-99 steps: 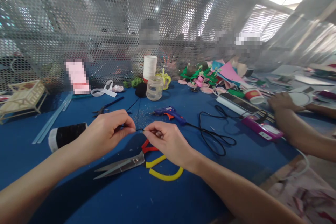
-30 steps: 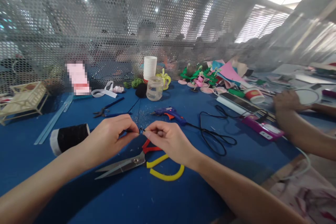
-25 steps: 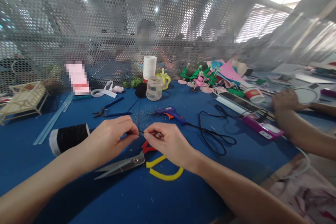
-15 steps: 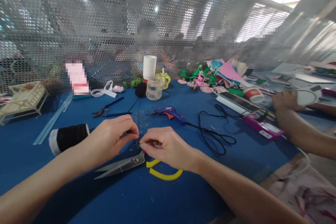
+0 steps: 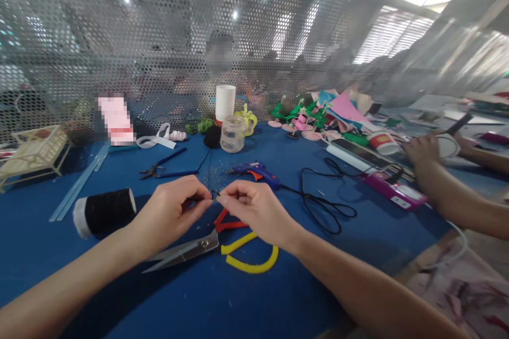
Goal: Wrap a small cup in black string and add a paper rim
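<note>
My left hand (image 5: pixel 177 209) is closed in a pinch on a thin black yarn (image 5: pixel 213 194), just above the table. Facing it, my right hand (image 5: pixel 252 209) pinches the same small dark strand; the fingertips nearly meet. The strand appears to run back to a black yarn ball (image 5: pixel 212 137). Below the hands lie scissors (image 5: pixel 250 266) with red and yellow handles, blades pointing left and partly behind my left wrist. Left of that wrist, a black thread spool (image 5: pixel 107 211) lies on its side. A blue hot glue gun (image 5: pixel 258 172) rests just beyond my right hand.
Blue-handled pliers (image 5: pixel 167 167) lie beyond my left hand. A clear jar (image 5: pixel 233 135) and stacked paper cups (image 5: pixel 225 101) stand at the back. A black cable (image 5: pixel 308 201) loops toward a purple power strip (image 5: pixel 393 190). At right, another person's hand (image 5: pixel 423 151) works nearby.
Both my hands have risen slightly away from the scissors, uncovering the red handle, with the yarn between the fingertips. The other person's hand at right has shifted and a dark strip shows there.
</note>
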Demonstrator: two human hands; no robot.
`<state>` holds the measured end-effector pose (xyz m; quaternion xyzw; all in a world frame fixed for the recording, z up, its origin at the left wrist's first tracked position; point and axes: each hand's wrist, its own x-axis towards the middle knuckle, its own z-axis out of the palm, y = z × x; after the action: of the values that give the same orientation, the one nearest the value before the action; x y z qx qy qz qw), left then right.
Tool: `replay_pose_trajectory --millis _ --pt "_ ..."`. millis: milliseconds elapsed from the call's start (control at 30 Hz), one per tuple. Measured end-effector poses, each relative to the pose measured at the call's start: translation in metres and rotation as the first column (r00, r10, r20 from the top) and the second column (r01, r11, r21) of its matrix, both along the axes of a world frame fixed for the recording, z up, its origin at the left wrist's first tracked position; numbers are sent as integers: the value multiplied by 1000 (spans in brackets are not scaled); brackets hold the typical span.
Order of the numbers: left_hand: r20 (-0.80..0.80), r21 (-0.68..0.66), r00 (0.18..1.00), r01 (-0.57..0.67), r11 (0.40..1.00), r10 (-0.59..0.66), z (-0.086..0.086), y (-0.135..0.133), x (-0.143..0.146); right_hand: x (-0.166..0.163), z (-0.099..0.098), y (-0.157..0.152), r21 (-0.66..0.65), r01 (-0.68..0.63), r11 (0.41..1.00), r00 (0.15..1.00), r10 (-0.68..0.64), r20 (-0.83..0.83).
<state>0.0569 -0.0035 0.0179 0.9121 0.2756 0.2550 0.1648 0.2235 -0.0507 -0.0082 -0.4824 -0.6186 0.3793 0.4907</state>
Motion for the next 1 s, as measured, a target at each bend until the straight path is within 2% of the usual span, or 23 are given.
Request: replay_pose_trajectory --millis 200,333,467,567,667,767,867,1000 --pt "-79 147 995 74 986 -63 -4 -2 1 -1 -6 -1 192 61 980 955 -113 274" --pt "-128 176 989 102 979 -80 -3 -2 -1 0 -6 -2 311 -53 949 886 -99 453" --pt "-124 146 990 82 986 -64 4 0 -3 1 -3 -3 304 -193 933 853 6 522" --pt "-123 50 991 67 996 -60 10 2 -3 1 0 -4 218 -230 948 886 112 449" --pt "-99 -70 994 39 997 -45 13 4 -3 1 2 -4 50 -209 977 952 191 239" --pt "-61 -141 998 20 990 -29 12 5 -2 1 3 -3 -71 -191 979 981 194 32" --pt "-43 -138 999 3 990 -9 8 3 0 2 3 -1 -65 -137 989 990 135 -34" --pt "-35 -27 999 17 999 -18 2 -2 2 2 1 1 -19 -30 999 999 30 16"
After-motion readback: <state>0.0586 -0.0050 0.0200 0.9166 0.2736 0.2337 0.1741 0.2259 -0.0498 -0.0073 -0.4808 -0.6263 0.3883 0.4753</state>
